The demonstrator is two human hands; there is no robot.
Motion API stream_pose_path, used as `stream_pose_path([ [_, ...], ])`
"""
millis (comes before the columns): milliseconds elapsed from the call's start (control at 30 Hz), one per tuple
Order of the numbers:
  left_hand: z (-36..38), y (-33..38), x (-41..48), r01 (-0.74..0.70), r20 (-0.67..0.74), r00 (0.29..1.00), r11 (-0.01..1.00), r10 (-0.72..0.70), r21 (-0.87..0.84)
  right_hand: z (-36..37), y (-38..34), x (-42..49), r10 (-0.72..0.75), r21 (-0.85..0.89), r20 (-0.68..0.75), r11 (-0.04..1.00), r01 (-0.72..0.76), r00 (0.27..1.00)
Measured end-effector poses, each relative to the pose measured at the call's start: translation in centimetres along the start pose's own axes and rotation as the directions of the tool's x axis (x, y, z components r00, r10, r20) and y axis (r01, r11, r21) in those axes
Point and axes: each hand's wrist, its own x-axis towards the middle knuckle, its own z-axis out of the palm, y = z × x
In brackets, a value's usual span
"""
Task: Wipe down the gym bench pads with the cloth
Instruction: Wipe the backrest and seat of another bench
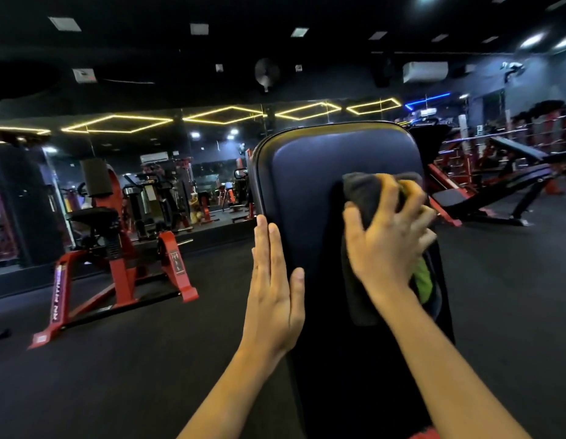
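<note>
While your open left hand (272, 289) braces the pad's (307, 172) left edge, your right hand (386, 245) grips the cloth (361, 191) nearer its far end.

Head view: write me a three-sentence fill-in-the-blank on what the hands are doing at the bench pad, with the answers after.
1. The right hand presses a bunched dark ____ on the bench pad.
2. The left hand rests, fingers straight, on the pad's ____ edge.
3. The machine on the floor left of the bench has a ____ frame.

Missing words: cloth; left; red.
</note>
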Motion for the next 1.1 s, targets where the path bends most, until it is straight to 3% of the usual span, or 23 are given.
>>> stream_pose_path([
  [67, -0.1, -0.4, 0.1, -0.027, -0.002, 1.000, 0.999, 0.027, 0.026, 0.0, -0.3, -2.6, -0.300, -0.010, 0.005, 0.954, 0.300, 0.954],
  [133, -0.2, -0.6, 0.0, -0.040, 0.008, 0.999, 0.997, 0.039, 0.068, -0.3, 2.3, -4.7, -0.549, 0.023, 0.039, 0.836, 0.548, 0.835],
  [167, -0.3, -0.7, -0.2, -0.044, 0.015, 0.999, 0.995, 0.043, 0.093, -0.5, 4.2, -5.0, -0.604, 0.028, 0.051, 0.797, 0.604, 0.795],
  [200, -0.4, -0.7, -0.3, -0.047, 0.016, 0.999, 0.992, 0.046, 0.117, -0.7, 6.1, -5.0, -0.592, 0.013, 0.063, 0.805, 0.593, 0.803],
  [233, -0.5, -0.7, -0.4, -0.051, 0.010, 0.999, 0.989, 0.050, 0.142, -0.8, 7.4, -4.4, -0.502, 0.012, 0.069, 0.864, 0.503, 0.862],
  [300, -0.4, -0.4, -0.4, -0.062, -0.012, 0.998, 0.979, 0.066, 0.194, -0.7, 8.0, -2.2, -0.096, 0.055, 0.044, 0.994, 0.094, 0.994],
  [333, -0.3, -0.1, -0.4, -0.064, -0.022, 0.997, 0.974, 0.070, 0.216, -0.3, 7.3, -1.2, 0.104, 0.056, 0.041, 0.993, -0.106, 0.994],
  [367, -0.1, 0.2, -0.4, -0.060, -0.031, 0.997, 0.971, 0.069, 0.231, -0.3, 6.1, -0.8, 0.201, 0.031, 0.044, 0.979, -0.202, 0.979],
  [400, 0.1, 0.3, -0.3, -0.053, -0.041, 0.997, 0.971, 0.064, 0.231, -0.2, 4.8, -1.1, 0.162, -0.012, 0.035, 0.987, -0.161, 0.986],
  [467, 0.5, 0.8, -0.2, -0.031, -0.064, 0.997, 0.976, 0.046, 0.216, -0.2, 4.2, -2.9, -0.171, -0.012, 0.013, 0.985, 0.171, 0.985],
  [533, 0.7, 1.1, -0.1, -0.012, -0.084, 0.996, 0.975, 0.031, 0.223, -0.4, 6.5, -5.5, -0.507, 0.038, 0.058, 0.862, 0.505, 0.860],
  [600, 1.0, 1.3, -0.3, -0.027, -0.084, 0.995, 0.960, 0.053, 0.278, -0.7, 10.3, -6.5, -0.648, 0.053, 0.090, 0.762, 0.646, 0.756],
  [633, 1.0, 1.5, -0.5, -0.048, -0.072, 0.995, 0.946, 0.075, 0.321, -0.8, 11.8, -6.1, -0.612, 0.053, 0.092, 0.791, 0.610, 0.785],
  [667, 1.1, 1.7, -0.6, -0.074, -0.055, 0.993, 0.928, 0.101, 0.366, -0.8, 12.5, -5.3, -0.495, 0.057, 0.081, 0.869, 0.492, 0.865],
  [733, 1.8, 2.3, -1.1, -0.121, -0.015, 0.990, 0.892, 0.141, 0.435, -0.6, 12.0, -2.9, -0.063, 0.109, 0.043, 0.992, 0.058, 0.997],
  [767, 2.2, 2.6, -1.5, -0.136, 0.006, 0.989, 0.878, 0.150, 0.460, -0.5, 11.3, -1.8, 0.118, 0.132, 0.045, 0.984, -0.123, 0.992],
  [800, 2.6, 2.7, -1.8, -0.140, 0.019, 0.989, 0.863, 0.149, 0.485, -0.5, 10.2, -1.1, 0.198, 0.118, 0.042, 0.972, -0.202, 0.979],
  [833, 2.8, 2.8, -2.0, -0.139, 0.026, 0.989, 0.848, 0.146, 0.511, -0.4, 9.2, -1.0, 0.158, 0.068, 0.025, 0.985, -0.159, 0.987],
  [900, 3.2, 3.0, -2.6, -0.129, 0.029, 0.990, 0.821, 0.135, 0.557, -0.3, 9.4, -2.8, -0.151, 0.006, 0.007, 0.989, 0.151, 0.989],
  [1000, 3.5, 2.8, -3.9, -0.149, 0.045, 0.987, 0.778, 0.154, 0.611, -0.6, 14.1, -7.4, -0.583, 0.034, 0.091, 0.812, 0.583, 0.807],
  [1033, 3.7, 2.9, -4.4, -0.156, 0.053, 0.986, 0.771, 0.157, 0.618, -0.8, 16.3, -8.5, -0.630, 0.038, 0.111, 0.776, 0.630, 0.769],
  [1067, 3.8, 2.8, -4.7, -0.159, 0.054, 0.985, 0.762, 0.162, 0.628, -0.9, 17.9, -8.9, -0.610, 0.041, 0.119, 0.791, 0.610, 0.784],
  [1100, 4.0, 3.0, -5.1, -0.157, 0.055, 0.986, 0.755, 0.158, 0.637, -1.1, 18.8, -8.9, -0.508, 0.053, 0.123, 0.861, 0.505, 0.853],
])
